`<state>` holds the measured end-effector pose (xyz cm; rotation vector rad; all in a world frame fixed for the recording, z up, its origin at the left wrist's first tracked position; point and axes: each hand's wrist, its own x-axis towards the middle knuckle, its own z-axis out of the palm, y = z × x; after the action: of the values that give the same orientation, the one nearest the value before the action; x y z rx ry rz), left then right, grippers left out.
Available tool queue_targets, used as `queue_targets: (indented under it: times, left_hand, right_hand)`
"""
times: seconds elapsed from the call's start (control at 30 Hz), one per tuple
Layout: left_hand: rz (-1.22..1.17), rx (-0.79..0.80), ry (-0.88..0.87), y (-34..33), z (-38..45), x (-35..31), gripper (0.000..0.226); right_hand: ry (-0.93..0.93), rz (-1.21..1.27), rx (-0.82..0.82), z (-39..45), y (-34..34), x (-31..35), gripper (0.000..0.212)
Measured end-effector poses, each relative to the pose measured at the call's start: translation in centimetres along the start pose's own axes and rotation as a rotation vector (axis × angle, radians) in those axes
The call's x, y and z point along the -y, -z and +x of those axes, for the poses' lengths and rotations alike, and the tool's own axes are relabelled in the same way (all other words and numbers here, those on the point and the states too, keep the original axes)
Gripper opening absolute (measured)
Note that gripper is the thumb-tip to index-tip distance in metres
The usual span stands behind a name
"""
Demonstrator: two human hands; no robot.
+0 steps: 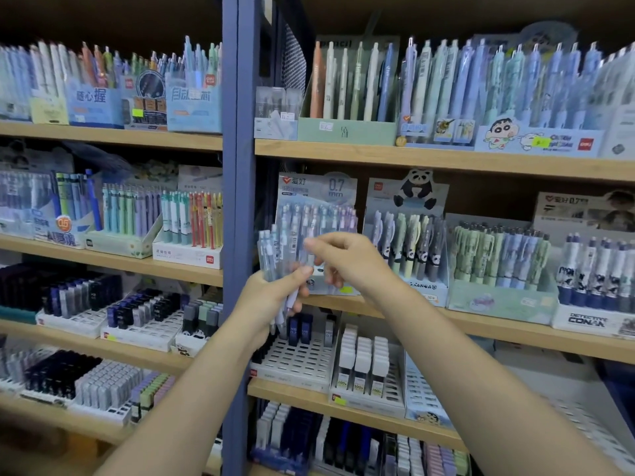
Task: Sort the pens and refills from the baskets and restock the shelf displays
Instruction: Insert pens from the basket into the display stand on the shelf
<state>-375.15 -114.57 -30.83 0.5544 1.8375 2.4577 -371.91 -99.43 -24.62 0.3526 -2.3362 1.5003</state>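
Note:
My left hand (275, 300) grips a bundle of pale blue pens (278, 255) upright in front of the shelf. My right hand (347, 261) pinches one pen at the top of that bundle, fingers curled over it. Right behind both hands stands the 0.7 mm pen display box (318, 201), filled with blue and lilac pens, on the second shelf of the right bay. The lower part of the bundle is hidden in my left palm.
A blue steel upright (240, 201) divides two shelf bays. Next to the 0.7 mm box stand a panda pen display (409, 242) and green pen boxes (498, 269). Below are white refill trays (295, 359) with lead cases. Wooden shelf edges (446, 159) jut forward.

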Motion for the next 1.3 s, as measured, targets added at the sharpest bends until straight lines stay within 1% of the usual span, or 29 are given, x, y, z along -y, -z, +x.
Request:
queue_targets:
  times: [0.07, 0.13, 0.17, 0.23, 0.3, 0.4, 0.47, 0.57, 0.63, 0.7, 0.77, 0.83, 0.9, 1.0, 1.07, 1.13, 1.3]
  left_hand:
    - [0.03, 0.027, 0.001, -0.6, -0.2, 0.1, 0.024]
    - [0.041, 0.047, 0.012, -1.0, -0.4, 0.3, 0.025]
    - [0.044, 0.061, 0.017, -1.0, -0.6, 0.5, 0.025]
    - [0.054, 0.074, 0.016, -1.3, -0.8, 0.8, 0.024]
    - [0.07, 0.033, 0.0, -1.7, -0.9, 1.1, 0.021]
    - [0.056, -0.044, -0.004, -2.8, -0.6, 1.4, 0.014]
    - [0.047, -0.047, 0.005, -3.3, -0.3, 1.6, 0.012]
    - [0.075, -0.036, 0.02, -3.5, 0.1, 1.7, 0.02]
    - [0.139, -0.086, 0.049, -3.4, 0.3, 1.8, 0.029]
    - [0.159, -0.118, 0.068, -3.2, 0.6, 2.0, 0.032]
    - [0.16, -0.106, 0.085, -2.9, 0.8, 2.0, 0.031]
    - [0.202, -0.063, 0.114, -2.7, 0.6, 2.0, 0.031]
    - [0.208, -0.024, 0.117, -2.6, 0.3, 2.0, 0.032]
    - [0.116, -0.007, 0.086, -2.5, 0.1, 2.1, 0.022]
    - [0.056, -0.004, 0.09, -2.5, -0.1, 2.0, 0.02]
    - [0.009, 0.002, 0.112, -2.3, -0.2, 1.9, 0.02]
    - [0.016, 0.041, 0.159, -1.7, -0.2, 2.2, 0.024]
  right_hand:
    - [-0.036, -0.01, 0.048, -0.3, 0.3, -0.5, 0.022]
    - [-0.057, -0.007, 0.043, -0.4, 1.0, -0.8, 0.021]
    - [-0.078, 0.03, 0.028, -0.3, 1.3, -0.9, 0.02]
    - [-0.134, 0.186, -0.021, -0.3, 2.1, -0.9, 0.018]
    - [-0.154, 0.298, -0.075, -0.4, 2.8, -0.9, 0.017]
    - [-0.122, 0.29, -0.142, -0.8, 3.8, -1.2, 0.018]
    - [-0.104, 0.282, -0.173, -1.1, 4.3, -1.3, 0.017]
    - [-0.095, 0.284, -0.209, -1.3, 5.0, -1.3, 0.016]
    - [-0.079, 0.25, -0.301, -1.0, 5.4, -1.1, 0.014]
    - [-0.029, 0.26, -0.426, -0.6, 5.8, -1.0, 0.011]
    - [-0.001, 0.256, -0.516, -0.2, 6.1, -0.9, 0.009]
    - [-0.004, 0.209, -0.557, 0.2, 6.2, -1.2, 0.009]
    - [-0.007, 0.15, -0.575, 0.6, 6.0, -1.6, 0.009]
    - [-0.011, 0.075, -0.561, 1.0, 5.7, -2.3, 0.008]
    - [-0.022, 0.033, -0.529, 1.2, 5.5, -2.6, 0.009]
    - [-0.034, 0.016, -0.504, 1.5, 5.4, -2.6, 0.01]
    - [-0.032, -0.064, -0.438, 2.2, 5.9, -1.6, 0.014]
